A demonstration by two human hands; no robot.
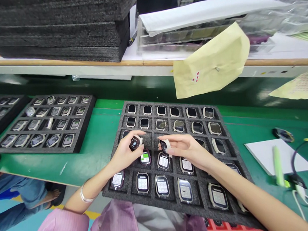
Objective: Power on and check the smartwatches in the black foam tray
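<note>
My left hand (127, 148) is closed around a smartwatch case (135, 142) whose dark screen shows a lit dial. Closed too, my right hand (180, 146) pinches a second watch case (165, 146) by its edges, its screen tilted to the left. Both hands hover over a black foam tray (174, 204) divided into compartments. Blank-screened watches (161, 110) lie in its far rows. Nearer me, several watches (162, 186) have lit white screens, and one watch (145, 157) beneath my left hand shows green and white. My right forearm covers part of the tray.
More foam trays of watches (67, 140) lie to the left. Stacked black foam (57, 38) and clear plastic trays (150, 43) stand on the shelf, with yellow paper (208, 66) hanging. At right are white paper (264, 156), a green marker (277, 166) and cables. A red tray (222, 229) sits below.
</note>
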